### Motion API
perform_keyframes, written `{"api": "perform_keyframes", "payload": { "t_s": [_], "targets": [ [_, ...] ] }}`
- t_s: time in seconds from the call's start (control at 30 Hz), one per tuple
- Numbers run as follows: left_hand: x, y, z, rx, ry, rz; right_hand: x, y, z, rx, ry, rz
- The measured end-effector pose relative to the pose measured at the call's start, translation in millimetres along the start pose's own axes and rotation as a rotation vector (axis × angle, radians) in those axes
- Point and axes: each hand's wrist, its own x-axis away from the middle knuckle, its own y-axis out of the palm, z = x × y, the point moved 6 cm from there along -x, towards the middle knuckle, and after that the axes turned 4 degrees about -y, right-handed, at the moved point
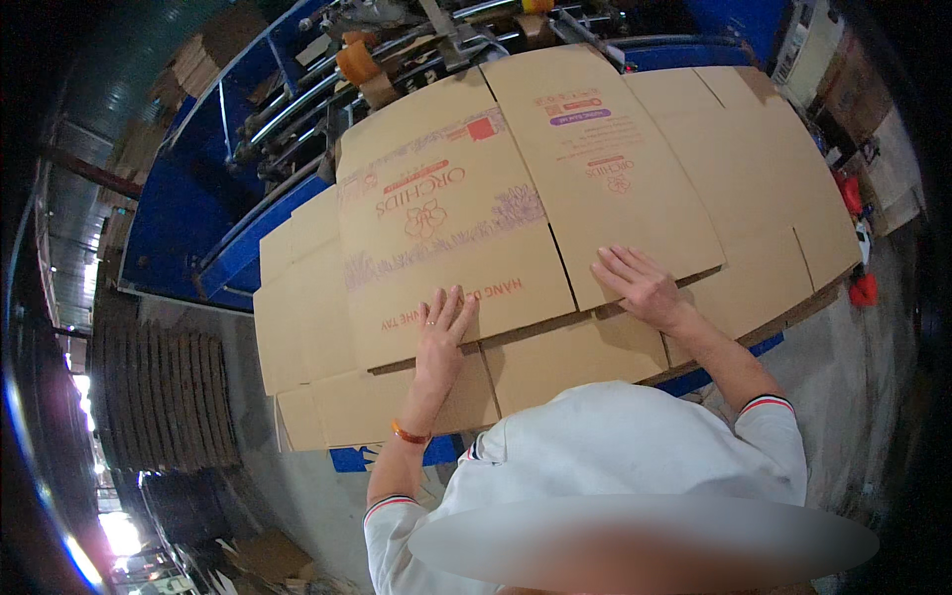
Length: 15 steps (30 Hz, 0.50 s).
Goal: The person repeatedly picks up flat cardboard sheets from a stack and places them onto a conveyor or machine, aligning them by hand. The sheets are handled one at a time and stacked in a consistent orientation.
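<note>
Hands lie flat on cardboard; the left hand (443, 327) rests palm down with its fingers spread and straight on the near edge of the top flattened brown corrugated carton blank with red and purple flower printing (466, 213), gripping nothing; a ring shows on one finger, and an orange band (410, 433) circles the wrist below it; the right hand (640, 283) also lies palm down, fingers fanned open, on the near right flap of that same printed blank, holding nothing; the printed blank sits uppermost on a stack of plain brown flattened carton sheets (565, 357), shifted away from the person so that the lower sheets stick out toward the body and to both sides; a slit in the top blank runs between the two hands; the stack rests on a blue machine table (377, 458), of which only an edge shows under the near sheets; beyond the far edge of the cardboard stands a blue machine frame with metal rollers and bars (297, 109); at the left, on the floor, is a dark stack of ribbed boards (164, 397); white sleeves with striped cuffs (769, 407) cover the upper arms; red objects (861, 288) lie at the right, well apart from the hands, too small to tell.
</note>
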Motion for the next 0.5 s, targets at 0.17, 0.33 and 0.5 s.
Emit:
{"api": "perform_keyframes", "payload": {
  "t_s": [0.17,0.33,0.5],
  "targets": [
    [-10,4,-5,-0.017,0.016,0.057,1,11,5,0.051,-0.051,0.041],
    [-28,10,-14,-0.035,0.048,0.152,-5,39,33,0.047,-0.049,0.079],
    [-103,20,-46,-0.189,0.003,0.183,-64,63,93,0.183,-0.016,0.175]
  ]
}}
